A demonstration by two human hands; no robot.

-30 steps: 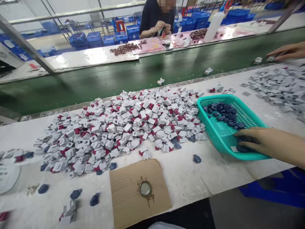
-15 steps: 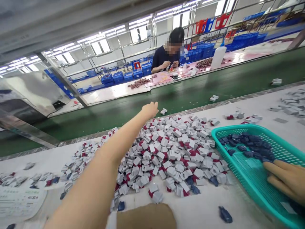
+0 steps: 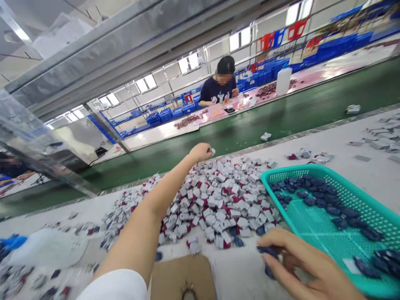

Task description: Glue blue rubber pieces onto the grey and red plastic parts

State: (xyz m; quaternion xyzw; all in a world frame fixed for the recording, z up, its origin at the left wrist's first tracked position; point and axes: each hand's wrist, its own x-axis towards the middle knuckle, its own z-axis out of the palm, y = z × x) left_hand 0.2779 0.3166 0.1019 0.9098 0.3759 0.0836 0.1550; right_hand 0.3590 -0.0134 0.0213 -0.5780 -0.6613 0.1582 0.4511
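Observation:
My left hand point(image 3: 201, 152) reaches over the far edge of the heap, fingers closed on a small light-grey piece point(image 3: 213, 152) at the green belt's near side. Below it lies a large heap of light-grey and dark-red pieces point(image 3: 215, 200). My right hand point(image 3: 300, 262) is between the heap and the turquoise basket point(image 3: 315, 243), pinching a small dark blue piece point(image 3: 268, 251). Another dark blue bit shows just under its fingers; I cannot tell whether it is held. More dark blue pieces point(image 3: 312, 191) lie inside the basket.
The green conveyor belt point(image 3: 231, 129) runs across, carrying scattered grey pieces. Beyond it a person point(image 3: 218, 85) sits at a bench near a white bottle point(image 3: 283, 81). A brown board point(image 3: 183, 277) lies in front of me. A metal post point(image 3: 106, 127) stands left.
My left hand has closed on the grey piece that lay on the belt. My right hand has left the basket, moving left, and now holds a dark blue piece. The view has shifted.

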